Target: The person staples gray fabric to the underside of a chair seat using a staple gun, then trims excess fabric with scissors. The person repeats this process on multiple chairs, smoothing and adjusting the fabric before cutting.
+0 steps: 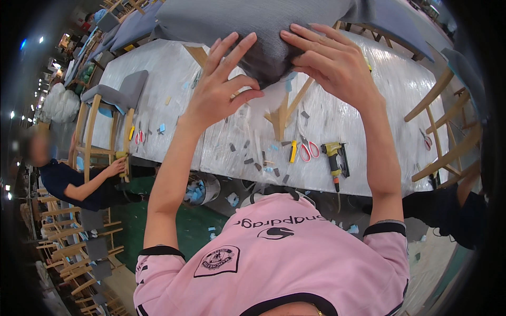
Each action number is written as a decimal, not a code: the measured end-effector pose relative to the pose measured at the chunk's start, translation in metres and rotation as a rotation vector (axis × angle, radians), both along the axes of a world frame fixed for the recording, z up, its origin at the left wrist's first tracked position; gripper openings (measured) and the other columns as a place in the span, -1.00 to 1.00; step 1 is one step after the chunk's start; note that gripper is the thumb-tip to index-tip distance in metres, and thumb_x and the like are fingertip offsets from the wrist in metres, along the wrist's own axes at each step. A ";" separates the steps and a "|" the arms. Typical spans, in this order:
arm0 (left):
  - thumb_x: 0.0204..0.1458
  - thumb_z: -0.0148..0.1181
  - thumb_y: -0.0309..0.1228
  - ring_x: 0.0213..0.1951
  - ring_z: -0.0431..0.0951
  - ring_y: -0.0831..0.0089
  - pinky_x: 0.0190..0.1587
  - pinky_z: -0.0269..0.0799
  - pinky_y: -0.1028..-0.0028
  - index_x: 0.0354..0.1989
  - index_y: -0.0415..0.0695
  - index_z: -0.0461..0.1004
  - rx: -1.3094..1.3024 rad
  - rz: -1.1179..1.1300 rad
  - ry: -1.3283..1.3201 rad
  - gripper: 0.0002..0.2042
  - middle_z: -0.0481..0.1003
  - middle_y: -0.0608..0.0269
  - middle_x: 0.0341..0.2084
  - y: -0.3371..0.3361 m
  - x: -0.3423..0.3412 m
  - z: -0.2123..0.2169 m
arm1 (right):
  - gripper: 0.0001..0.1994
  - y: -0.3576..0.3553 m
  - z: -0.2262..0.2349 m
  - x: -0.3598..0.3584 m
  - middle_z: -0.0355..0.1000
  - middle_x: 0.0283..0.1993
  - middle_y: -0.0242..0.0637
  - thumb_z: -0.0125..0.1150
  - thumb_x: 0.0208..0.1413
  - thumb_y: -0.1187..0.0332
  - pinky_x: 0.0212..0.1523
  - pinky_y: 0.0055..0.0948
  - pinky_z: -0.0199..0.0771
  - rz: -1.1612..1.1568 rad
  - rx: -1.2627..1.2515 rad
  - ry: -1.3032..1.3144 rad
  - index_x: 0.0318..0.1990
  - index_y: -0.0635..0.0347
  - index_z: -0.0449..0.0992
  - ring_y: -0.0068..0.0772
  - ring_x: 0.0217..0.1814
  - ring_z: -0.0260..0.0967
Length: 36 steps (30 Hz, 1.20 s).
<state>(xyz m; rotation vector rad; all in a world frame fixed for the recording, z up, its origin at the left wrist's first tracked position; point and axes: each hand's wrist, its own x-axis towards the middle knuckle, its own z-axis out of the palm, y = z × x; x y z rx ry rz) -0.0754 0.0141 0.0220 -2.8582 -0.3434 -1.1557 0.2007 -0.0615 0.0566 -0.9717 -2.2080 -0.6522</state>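
Note:
A grey upholstered chair seat (221,21) lies across the far side of the table, and its dark corner points towards me. At the left of that corner is my left hand (216,84). Its thumb and forefinger close together at the fabric's edge while other fingers stretch over the cover. On the right side my right hand (337,63) lays several fingers on the grey fabric (269,50), with a bent finger and thumb gripping near the corner. A wooden leg piece (281,118) shows below the seat. The fabric's underside is hidden.
The wrapped table (221,158) bears a yellow cutter (293,151), red-handled scissors (308,151), a staple gun (333,158) and scraps. Left, a person (79,179) works at another grey chair (113,97). A bucket (208,189) stands below; a wooden chair frame (448,121) is at right.

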 end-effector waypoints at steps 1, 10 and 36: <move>-0.20 0.56 -0.33 0.53 0.00 0.05 0.47 0.05 0.03 -0.45 0.01 0.64 0.025 -0.002 0.005 -0.82 0.22 0.15 0.46 0.001 0.001 0.004 | -0.86 0.002 0.003 0.002 0.55 0.21 -0.51 0.38 0.06 0.26 0.33 -0.17 0.43 0.002 0.007 -0.009 -0.34 0.08 0.57 -0.36 0.31 0.46; -0.18 0.47 -0.61 0.41 0.30 0.03 0.35 0.32 0.18 -0.38 -0.20 0.54 0.046 0.016 -0.043 -0.79 0.42 0.09 0.32 0.019 0.001 0.027 | -0.86 0.014 0.008 -0.010 0.65 -0.08 -0.49 0.35 0.01 0.28 0.07 -0.34 0.58 -0.005 0.110 0.061 -0.28 0.05 0.62 -0.37 0.03 0.60; 0.32 0.16 -0.27 0.01 0.60 0.23 0.14 0.53 0.20 0.29 -0.25 0.36 -1.345 0.254 -0.855 -0.55 0.49 -0.02 0.17 -0.090 0.012 -0.080 | -0.55 -0.109 -0.550 -0.022 0.43 0.01 -0.11 0.38 0.01 0.36 0.06 -0.08 0.50 -0.956 -0.865 0.423 0.09 0.12 0.45 0.04 0.14 0.39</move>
